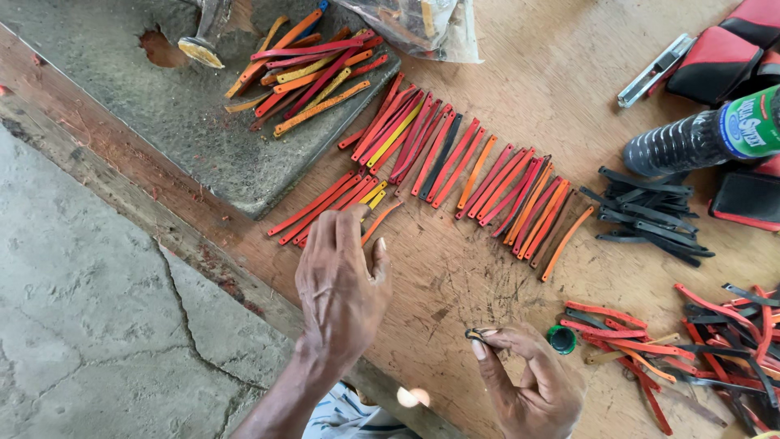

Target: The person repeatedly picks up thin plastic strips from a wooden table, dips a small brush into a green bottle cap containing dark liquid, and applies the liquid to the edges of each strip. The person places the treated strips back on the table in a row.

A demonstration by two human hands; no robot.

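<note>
My left hand hovers over the wooden board, fingers reaching onto a small cluster of red, orange and yellow strips; whether it grips one I cannot tell. My right hand pinches a small dark looped strip between thumb and fingers, near the board's front edge. A long row of red and orange strips lies side by side across the board's middle, beyond both hands.
A grey stone slab at the left carries a loose heap of strips and a hammer head. A pile of black strips, a dark plastic bottle, a small green cap, tangled strips and a clear bag surround the row.
</note>
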